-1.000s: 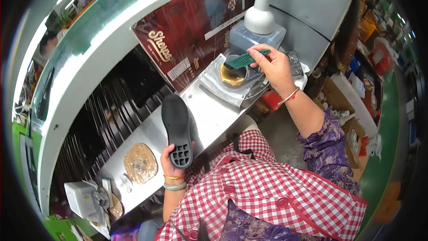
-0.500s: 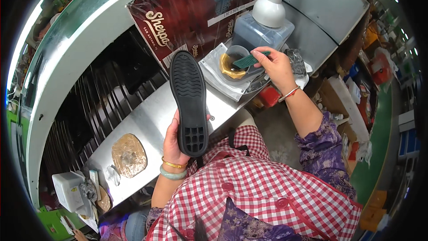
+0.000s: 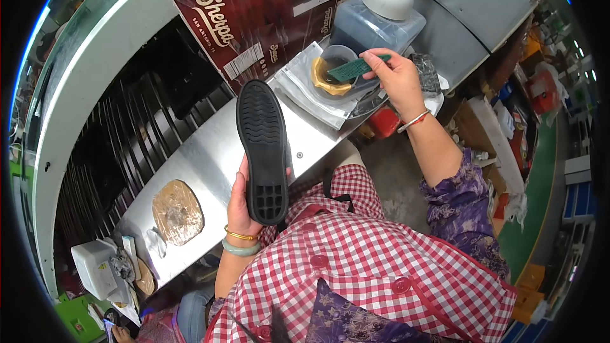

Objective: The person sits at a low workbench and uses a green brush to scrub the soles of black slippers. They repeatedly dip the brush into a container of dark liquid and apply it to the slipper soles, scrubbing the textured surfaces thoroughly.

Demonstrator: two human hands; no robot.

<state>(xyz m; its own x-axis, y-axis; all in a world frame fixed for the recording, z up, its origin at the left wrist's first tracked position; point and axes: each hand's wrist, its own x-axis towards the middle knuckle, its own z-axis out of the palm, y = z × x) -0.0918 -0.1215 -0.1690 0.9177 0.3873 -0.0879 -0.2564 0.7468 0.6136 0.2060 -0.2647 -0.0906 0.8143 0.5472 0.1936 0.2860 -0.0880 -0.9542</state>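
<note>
My left hand grips a black rubber shoe sole from beneath. Its ridged tread faces up, with a grid of square hollows at the end nearest me. The thumb shows on the left edge and fingertips peek out on the right. Between thumb and fingers, my right hand pinches a flat green textured strip. The strip's lower end dips into a clear plastic cup with a yellow crust along its rim. What the cup holds is mostly hidden.
A bluish plastic container with a white top stands behind the cup. Grey-white sheets lie under it. Left along the metal bench sits a brown, film-wrapped lump. A dark red box stands behind.
The sole and my left hand have shifted slightly left in view. My right hand has lifted a little, and the green strip lies at a flatter angle over the cup.
</note>
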